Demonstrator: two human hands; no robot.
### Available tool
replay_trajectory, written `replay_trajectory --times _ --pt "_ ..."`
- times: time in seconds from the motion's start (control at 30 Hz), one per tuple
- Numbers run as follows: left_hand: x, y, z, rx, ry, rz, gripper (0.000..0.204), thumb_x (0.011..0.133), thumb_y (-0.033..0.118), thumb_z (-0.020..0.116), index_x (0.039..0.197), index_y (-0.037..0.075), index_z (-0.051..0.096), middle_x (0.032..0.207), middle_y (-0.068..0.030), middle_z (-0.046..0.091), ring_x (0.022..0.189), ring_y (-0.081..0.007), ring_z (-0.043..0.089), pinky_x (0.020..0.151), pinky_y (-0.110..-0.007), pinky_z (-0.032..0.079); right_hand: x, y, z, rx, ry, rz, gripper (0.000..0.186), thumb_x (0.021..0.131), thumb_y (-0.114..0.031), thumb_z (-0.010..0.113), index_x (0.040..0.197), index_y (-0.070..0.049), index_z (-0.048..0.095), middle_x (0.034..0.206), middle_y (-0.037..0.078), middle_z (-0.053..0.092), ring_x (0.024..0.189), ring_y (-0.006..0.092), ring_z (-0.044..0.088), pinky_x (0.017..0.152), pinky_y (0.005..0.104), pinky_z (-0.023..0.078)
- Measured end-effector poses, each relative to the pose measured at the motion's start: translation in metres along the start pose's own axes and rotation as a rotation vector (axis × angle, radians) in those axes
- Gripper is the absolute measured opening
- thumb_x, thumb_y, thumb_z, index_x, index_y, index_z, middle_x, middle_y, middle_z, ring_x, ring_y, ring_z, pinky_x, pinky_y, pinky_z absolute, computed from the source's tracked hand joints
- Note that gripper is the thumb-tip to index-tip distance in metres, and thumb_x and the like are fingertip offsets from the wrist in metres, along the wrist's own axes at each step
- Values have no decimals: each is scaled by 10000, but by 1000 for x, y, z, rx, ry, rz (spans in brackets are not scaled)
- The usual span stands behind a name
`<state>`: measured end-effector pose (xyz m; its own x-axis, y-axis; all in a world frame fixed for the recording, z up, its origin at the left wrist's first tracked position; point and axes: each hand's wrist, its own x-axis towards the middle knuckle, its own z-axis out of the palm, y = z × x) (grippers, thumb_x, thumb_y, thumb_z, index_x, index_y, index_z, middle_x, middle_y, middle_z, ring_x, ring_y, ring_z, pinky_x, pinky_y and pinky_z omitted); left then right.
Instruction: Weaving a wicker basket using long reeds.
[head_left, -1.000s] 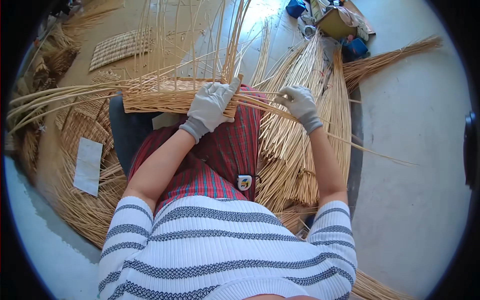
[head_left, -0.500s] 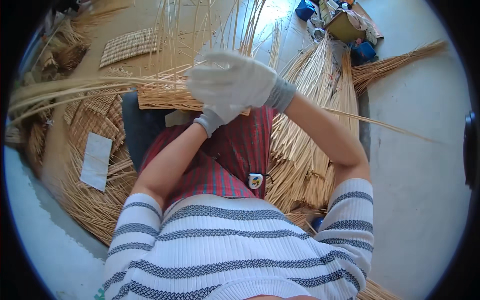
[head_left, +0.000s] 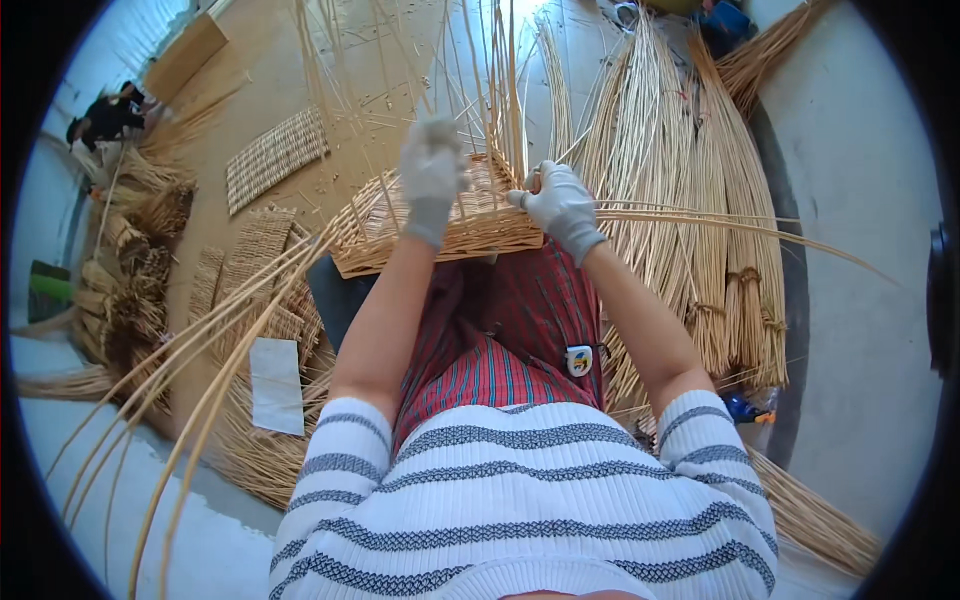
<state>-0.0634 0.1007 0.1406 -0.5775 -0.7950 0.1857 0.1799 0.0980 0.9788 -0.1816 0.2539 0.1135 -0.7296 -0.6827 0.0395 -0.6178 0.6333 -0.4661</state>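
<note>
A shallow, partly woven wicker basket (head_left: pixel 440 240) rests across my lap, its long upright stakes (head_left: pixel 512 85) rising from the far side. At its right corner my right hand (head_left: pixel 562 208), in a pale work glove with a grey cuff, is closed with thumb and fingers on the woven edge. Loose weaving rods (head_left: pixel 690 216) stick out to the right past that hand. More long rods (head_left: pixel 215 335) trail down to the left from the basket's left end. Above the basket hovers my left hand (head_left: pixel 432 175), gloved too, its fingers smeared by motion.
Bundles of pale wicker rods (head_left: pixel 650 130) lie along the right. Woven panels (head_left: pixel 277 155) and a white sheet (head_left: pixel 277 385) are on the floor to the left. Darker bundles (head_left: pixel 130 290) line the left wall. A cardboard piece (head_left: pixel 186 58) stands at the far left.
My hands, crossed together over the basket before, are now apart, the right one at the right corner. The basket shows more fully, and rods on the left now hang lower. The view has shifted.
</note>
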Motion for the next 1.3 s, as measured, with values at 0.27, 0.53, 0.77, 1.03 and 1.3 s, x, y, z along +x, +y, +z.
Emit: replay_trajectory --times 0.27,0.53,0.77,1.03,1.3 --pt "-9 -14 65 252 -233 560 602 925 253 719 1453 92 478 1324 -146 578 1132 -250 617 945 -361 524 17 13 33 -18 145 42 344 889 -394 661 956 -57 640 913 201 695 873 388 685 762 487 532" --pt "-138 -37 -156 63 360 -440 301 988 239 652 1210 37 635 1012 -86 704 603 -70 620 423 -176 461 15 6 32 -3 364 8 329 918 -430 667 1091 -151 641 919 131 704 854 356 681 699 463 517" --pt "-148 -45 -209 129 494 37 252 957 226 701 1056 -3 662 813 -56 669 600 -99 625 481 -197 505 -68 -93 37 179 382 -536 265 853 -216 688 1110 -156 670 1007 66 656 827 305 645 784 428 523" --pt "-165 -55 -204 410 99 137 302 987 235 606 1186 9 588 1127 -95 627 981 -173 627 839 -309 539 -101 -243 138 189 -703 -1154 475 693 -256 726 1157 -255 628 1037 93 675 973 321 662 827 473 517" --pt "-118 -47 -214 617 2 73 363 978 185 612 1287 15 528 1251 -107 568 1105 -186 574 922 -311 494 -70 -259 270 299 243 -522 156 759 -319 681 821 -176 680 801 95 660 766 301 655 726 440 547"
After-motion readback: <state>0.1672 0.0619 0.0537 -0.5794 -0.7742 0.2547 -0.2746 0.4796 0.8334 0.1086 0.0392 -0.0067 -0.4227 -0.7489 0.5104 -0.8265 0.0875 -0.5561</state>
